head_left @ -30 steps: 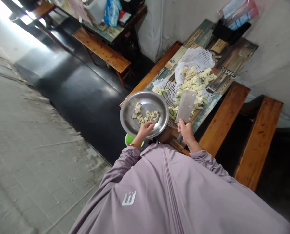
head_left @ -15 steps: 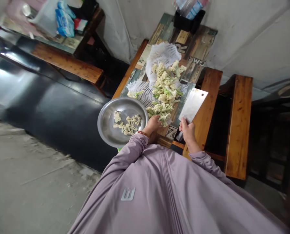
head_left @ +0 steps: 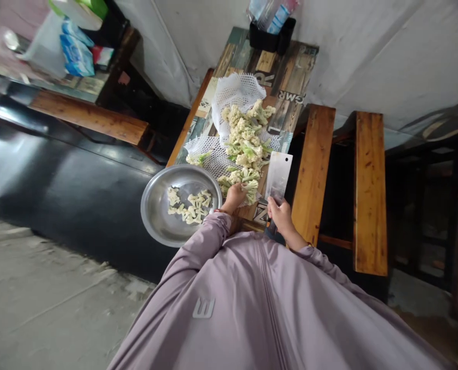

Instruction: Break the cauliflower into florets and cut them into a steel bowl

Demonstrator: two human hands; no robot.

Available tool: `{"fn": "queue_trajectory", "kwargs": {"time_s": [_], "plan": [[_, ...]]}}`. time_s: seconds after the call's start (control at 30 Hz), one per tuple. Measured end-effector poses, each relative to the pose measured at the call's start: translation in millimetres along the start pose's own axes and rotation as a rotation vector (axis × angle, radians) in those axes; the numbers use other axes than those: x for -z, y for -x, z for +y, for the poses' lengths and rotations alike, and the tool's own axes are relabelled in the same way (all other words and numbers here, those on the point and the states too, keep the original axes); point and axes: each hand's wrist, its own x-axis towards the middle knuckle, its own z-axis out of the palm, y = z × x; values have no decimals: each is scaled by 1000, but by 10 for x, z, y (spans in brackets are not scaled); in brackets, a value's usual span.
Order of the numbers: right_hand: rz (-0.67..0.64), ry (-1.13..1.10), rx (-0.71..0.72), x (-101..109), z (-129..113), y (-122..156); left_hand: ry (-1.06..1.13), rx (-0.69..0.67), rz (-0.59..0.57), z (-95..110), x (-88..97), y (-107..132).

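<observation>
My right hand [head_left: 281, 217] is closed round the handle of a cleaver [head_left: 278, 174], its broad blade pointing away from me beside the cauliflower. My left hand [head_left: 235, 197] grips a piece of cauliflower [head_left: 251, 191] at the near end of the pile; its fingertips are partly hidden. Beyond it, a heap of cauliflower [head_left: 248, 136] lies on white foam netting [head_left: 239, 90]. To the left of my left hand is a wide metal basin [head_left: 155, 226] with several small cut florets [head_left: 192, 208] inside. One greenish floret [head_left: 198, 158] sits apart on the netting behind the basin.
The patchwork wooden table [head_left: 302, 61] carries a black container [head_left: 273, 38] of plastic packets at its far end. Wooden benches [head_left: 316, 169] stand to the right. Another table at the upper left holds a blue packet [head_left: 77, 49], with a bench [head_left: 90, 117] before it.
My right hand has brought the cleaver left, closer to the cauliflower, and turned its blade more upright in view. My left hand stays at the near cauliflower. The whole view has shifted slightly.
</observation>
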Motion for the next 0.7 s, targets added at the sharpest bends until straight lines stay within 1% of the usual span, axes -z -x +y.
{"fn": "queue_trajectory", "kwargs": {"time_s": [0.1, 0.13, 0.17, 0.23, 0.27, 0.33, 0.4, 0.47, 0.57, 0.63, 0.7], "plan": [[33, 9, 24, 33, -83, -63, 186, 28, 18, 82, 218, 206], [28, 16, 43, 36, -118, -78, 286, 34, 26, 115, 317, 300], [17, 27, 61, 31, -158, -87, 488, 48, 29, 152, 423, 401], [-21, 52, 80, -7, -253, -82, 823, 49, 29, 230, 643, 612], [-51, 55, 81, -42, -310, -69, 926, 34, 28, 268, 747, 717], [-144, 48, 77, -141, -437, -27, 1016, -6, 51, 335, 930, 915], [-263, 44, 94, -274, -566, 22, 1001, -49, 120, 374, 1068, 1097], [-361, 43, 123, -439, -677, 67, 916, -82, 210, 377, 1160, 1271], [-442, -26, 172, -739, -778, 146, 736, -97, 329, 327, 1232, 1525], [-506, -108, 192, -948, -799, 237, 641, -96, 377, 272, 1260, 1692], [-568, -184, 182, -1126, -792, 360, 614, -112, 383, 203, 1297, 1853]]}}
